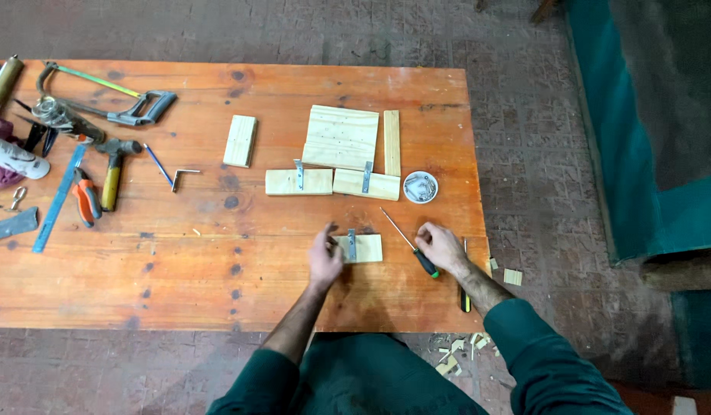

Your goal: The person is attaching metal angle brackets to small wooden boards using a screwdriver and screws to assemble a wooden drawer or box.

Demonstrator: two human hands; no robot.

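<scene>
Small white dish (420,187) holding screws, left hand (325,257) grip clamped on wood block (365,248); right hand (440,246) grip closed around screwdriver (408,243)

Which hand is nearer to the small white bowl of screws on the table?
The right hand is nearer: it rests on the screwdriver, just below the bowl. The left hand holds the small wood block, farther to the bowl's lower left.

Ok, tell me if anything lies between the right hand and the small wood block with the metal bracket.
Nothing visible does. The right hand rests on the screwdriver, whose shaft slants up-left over the bare table just right of the small wood block. The left hand already holds the block's left end.
</scene>
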